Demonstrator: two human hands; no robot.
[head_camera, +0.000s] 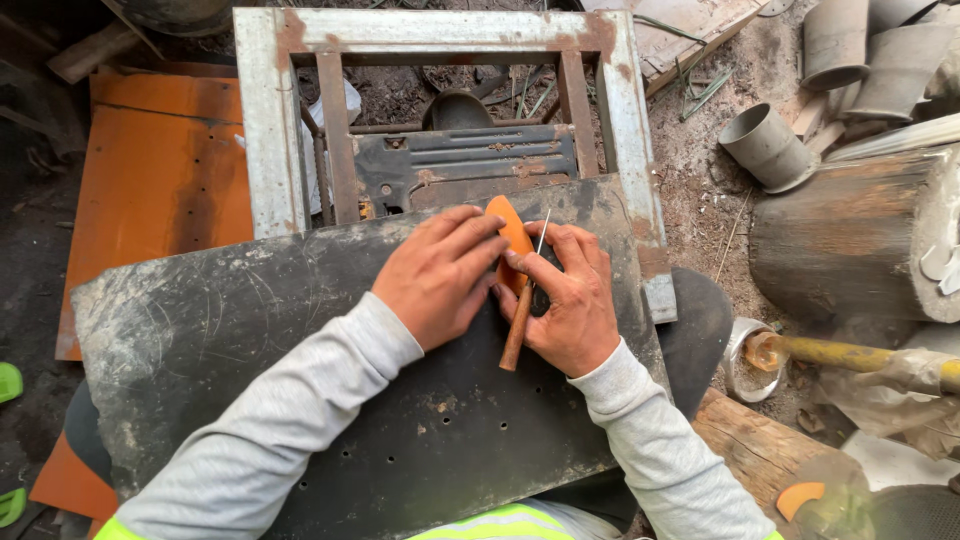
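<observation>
The ground (700, 180) beyond the fingers is bare dirt strewn with dry stalks and debris, lit by flat daylight. Straight ahead of the fingertips stands a rusty, whitish-painted square metal frame (270, 130) with a dark, corroded machine part (465, 165) lying inside it. Left of the fingers, an orange-rust flat steel sheet (160, 180) rests on the dark soil. To the right of the fingers sits a thick weathered log section (840, 235), and beyond it several short grey pipe pieces (770, 145) lie in a loose pile. Nearer than the fingers on the right, a brown wooden beam (750, 440) runs diagonally.
</observation>
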